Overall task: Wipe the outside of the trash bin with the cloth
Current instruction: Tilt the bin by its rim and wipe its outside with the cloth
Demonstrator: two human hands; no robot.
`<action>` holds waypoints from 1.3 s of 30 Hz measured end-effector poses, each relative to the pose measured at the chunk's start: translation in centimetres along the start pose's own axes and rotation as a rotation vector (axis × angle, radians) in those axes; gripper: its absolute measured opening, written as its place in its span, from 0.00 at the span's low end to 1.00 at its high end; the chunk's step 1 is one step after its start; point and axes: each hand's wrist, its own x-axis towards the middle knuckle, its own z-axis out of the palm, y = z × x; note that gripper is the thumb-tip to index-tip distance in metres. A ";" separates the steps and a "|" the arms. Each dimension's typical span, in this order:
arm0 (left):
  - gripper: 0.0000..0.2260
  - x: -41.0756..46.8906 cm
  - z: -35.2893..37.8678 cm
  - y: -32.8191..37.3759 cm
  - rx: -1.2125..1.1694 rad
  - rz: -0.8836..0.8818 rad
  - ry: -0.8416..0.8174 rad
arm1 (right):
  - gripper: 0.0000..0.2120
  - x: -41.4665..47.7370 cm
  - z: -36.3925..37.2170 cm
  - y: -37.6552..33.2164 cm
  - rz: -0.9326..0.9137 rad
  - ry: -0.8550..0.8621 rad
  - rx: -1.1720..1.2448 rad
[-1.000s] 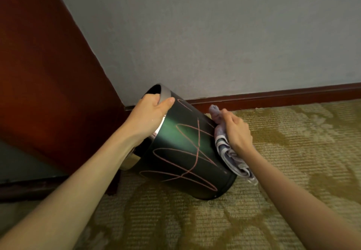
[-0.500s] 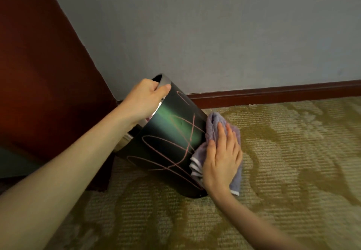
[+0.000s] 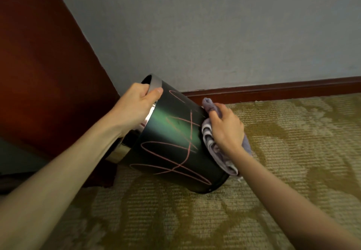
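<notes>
A dark green trash bin with pink scribbles on its side is tilted toward the left, its base resting on the carpet. My left hand grips its silver rim at the top. My right hand presses a folded lilac and white cloth against the bin's right side. The bin's far side and most of its inside are hidden.
A dark red wooden panel stands at the left, close behind the bin. A grey wall with a red-brown baseboard runs along the back. Patterned beige carpet covers the floor to the right and front.
My right hand has slid the cloth up the bin's right side, from low near the base to the upper middle. My left hand keeps its grip on the rim.
</notes>
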 end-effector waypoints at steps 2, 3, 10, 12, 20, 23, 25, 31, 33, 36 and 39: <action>0.20 -0.5 -0.2 -0.3 -0.035 0.011 -0.017 | 0.14 1.9 -0.4 -0.5 0.068 -0.104 0.006; 0.19 -0.7 -0.2 -0.3 -0.046 0.012 -0.016 | 0.15 2.7 -0.5 -0.8 0.095 -0.169 0.013; 0.24 -0.3 -0.8 -0.7 -0.008 -0.016 0.011 | 0.18 2.6 0.1 -1.6 0.119 -0.161 -0.002; 0.26 -0.1 -1.0 -0.8 0.025 -0.019 0.002 | 0.17 1.1 0.2 -1.5 0.101 -0.063 0.003; 0.27 1.3 -0.6 -0.9 0.065 -0.018 0.034 | 0.23 -5.7 2.3 -3.5 -0.032 0.243 -0.016; 0.27 1.3 -1.0 -1.1 0.055 -0.025 0.023 | 0.24 -6.8 3.1 -4.2 -0.039 0.254 -0.068; 0.24 1.2 -1.0 -1.2 0.049 -0.020 0.014 | 0.23 -6.5 3.1 -4.3 -0.041 0.248 -0.078; 0.22 1.1 -0.2 -0.9 0.044 0.013 0.015 | 0.20 -4.2 1.9 -3.4 -0.044 0.194 -0.011; 0.21 1.1 0.0 -0.7 0.045 0.012 0.002 | 0.19 -3.3 1.5 -3.4 -0.043 0.168 0.027; 0.17 0.8 0.2 -0.5 0.038 0.008 -0.013 | 0.16 -1.1 0.9 -3.5 0.017 0.068 0.021; 0.15 -0.3 0.3 -0.3 0.026 0.044 -0.022 | 0.15 1.6 0.2 -3.9 0.120 -0.073 0.020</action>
